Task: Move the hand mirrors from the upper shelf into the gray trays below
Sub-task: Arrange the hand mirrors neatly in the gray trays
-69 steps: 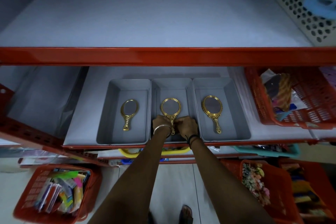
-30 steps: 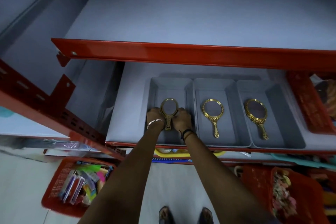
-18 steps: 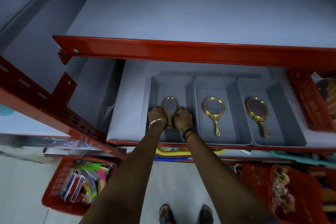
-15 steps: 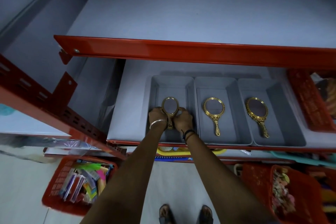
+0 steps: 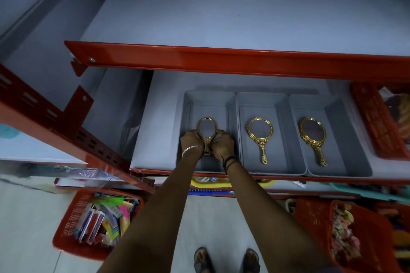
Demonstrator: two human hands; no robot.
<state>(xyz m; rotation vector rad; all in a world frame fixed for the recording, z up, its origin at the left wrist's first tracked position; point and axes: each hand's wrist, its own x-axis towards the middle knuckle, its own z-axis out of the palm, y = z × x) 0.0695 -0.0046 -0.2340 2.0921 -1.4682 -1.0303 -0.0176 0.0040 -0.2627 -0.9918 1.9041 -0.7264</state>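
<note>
The head view looks down on a red-framed shelf rack, with three gray trays standing side by side and touching on the lower shelf [image 5: 155,139]. The left tray [image 5: 185,115] holds a gold oval hand mirror [image 5: 207,127], glass up, handle toward the person; it lies in the near half of that tray, gripped by both hands. The middle tray [image 5: 280,139] holds a round gold mirror [image 5: 260,132] lying flat with its handle pointing to the tray's near wall. The right tray [image 5: 346,137] holds a third gold mirror [image 5: 312,134], oval and lying at a slight slant, its handle angled toward the near right. The upper shelf [image 5: 233,20] shows as a pale gray surface behind its red front rail [image 5: 221,60]. The left hand [image 5: 191,141], with a metal bangle [image 5: 192,149] on the wrist, is curled against the left edge of the oval mirror's frame and handle; the right hand [image 5: 223,145], with dark thread bands at the wrist, closes on the opposite edge, so the two hands pinch the frame and upper handle between them, fingers bent and clasped to it. Whether the mirror rests on the tray floor or is held just above it cannot be told. A red basket [image 5: 375,122] stands on the lower shelf to the right of the trays, its contents blurred. On the floor at lower left a red basket of colourful packets [image 5: 66,235] stands, and at lower right another red basket [image 5: 315,215] holds small patterned items.
</note>
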